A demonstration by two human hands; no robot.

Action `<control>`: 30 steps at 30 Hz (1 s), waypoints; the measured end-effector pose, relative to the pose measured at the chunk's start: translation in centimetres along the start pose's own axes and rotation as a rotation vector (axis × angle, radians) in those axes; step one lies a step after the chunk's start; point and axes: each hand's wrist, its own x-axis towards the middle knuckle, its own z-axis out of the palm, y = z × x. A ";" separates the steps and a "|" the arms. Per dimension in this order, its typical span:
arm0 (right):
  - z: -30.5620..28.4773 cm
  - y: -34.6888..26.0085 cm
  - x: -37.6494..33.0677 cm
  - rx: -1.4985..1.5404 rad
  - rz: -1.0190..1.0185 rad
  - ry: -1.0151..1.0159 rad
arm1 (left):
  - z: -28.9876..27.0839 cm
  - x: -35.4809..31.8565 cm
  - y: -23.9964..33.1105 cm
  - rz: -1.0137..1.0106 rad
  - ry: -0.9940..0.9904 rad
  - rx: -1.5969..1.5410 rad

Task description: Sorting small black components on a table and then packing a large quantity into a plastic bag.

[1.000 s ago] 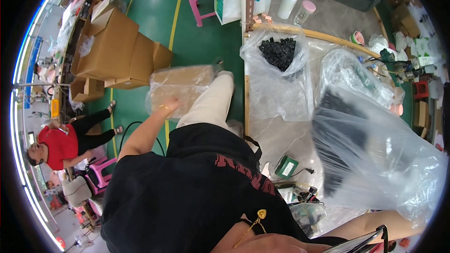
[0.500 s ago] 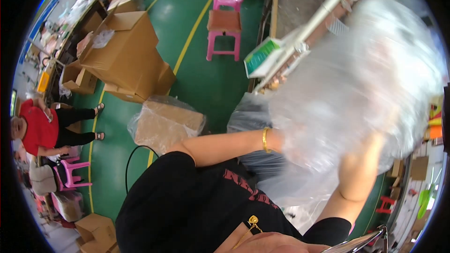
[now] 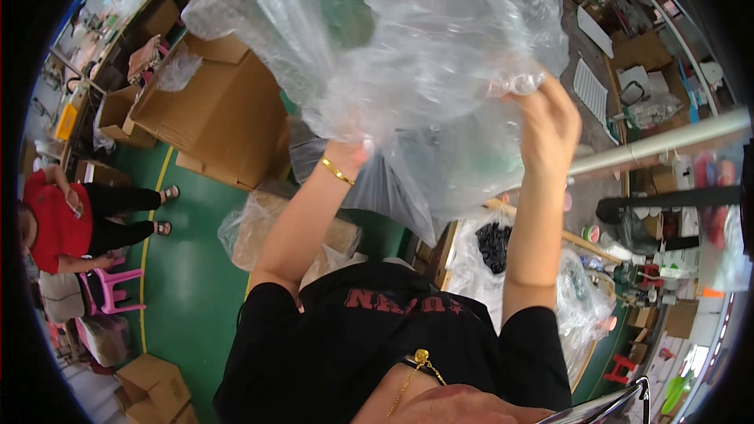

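Note:
A large, crumpled clear plastic bag [image 3: 440, 63] fills the upper middle, raised in front of me and spread between both hands. My left hand [image 3: 349, 145], below a gold bracelet's wrist, is closed on gathered plastic; folds cover most of its fingers. At the bag's right side my right hand [image 3: 547, 118] pinches the film between thumb and fingers. Thin film hangs down between the two arms, and the green floor shows through it.
A big open cardboard box [image 3: 224, 110] stands left, near a plastic-wrapped carton [image 3: 263, 228]. A person in a red top [image 3: 59, 216] is at far left beside a pink stool [image 3: 118, 290]. A white pole [image 3: 660, 141] crosses on the right, before a cluttered bench.
Both hands have swung the plastic bag from the right to the upper middle. My arms are now raised in front of me, and the bench at right has come into view.

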 end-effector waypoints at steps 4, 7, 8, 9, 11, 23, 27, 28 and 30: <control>-6.8 15.1 -2.1 -0.238 0.032 0.443 | -6.4 5.6 3.9 0.022 -0.206 0.115; -8.2 29.9 -4.3 -0.396 0.352 0.310 | -6.9 10.0 6.1 -0.023 0.272 0.166; -5.8 30.9 -3.0 -0.312 0.483 0.164 | -7.5 10.5 8.2 0.018 0.267 0.170; -4.4 31.3 -1.8 -0.249 0.600 0.032 | -7.5 11.9 8.7 0.042 0.241 0.159; -3.4 35.7 1.0 0.062 0.542 -0.125 | -6.9 15.1 9.0 0.060 0.318 0.365; 14.6 39.7 21.9 -0.187 -0.182 -0.688 | -9.9 30.2 8.7 0.203 0.240 0.739; 10.9 39.9 27.5 -0.172 -0.179 -0.707 | -10.4 31.8 14.7 0.039 0.192 0.752; 12.1 40.5 31.0 -0.177 -0.173 -0.702 | -10.5 32.6 16.4 0.068 0.186 0.961; 12.5 41.0 36.6 -0.165 -0.170 -0.692 | -15.4 33.3 19.8 0.047 0.162 1.320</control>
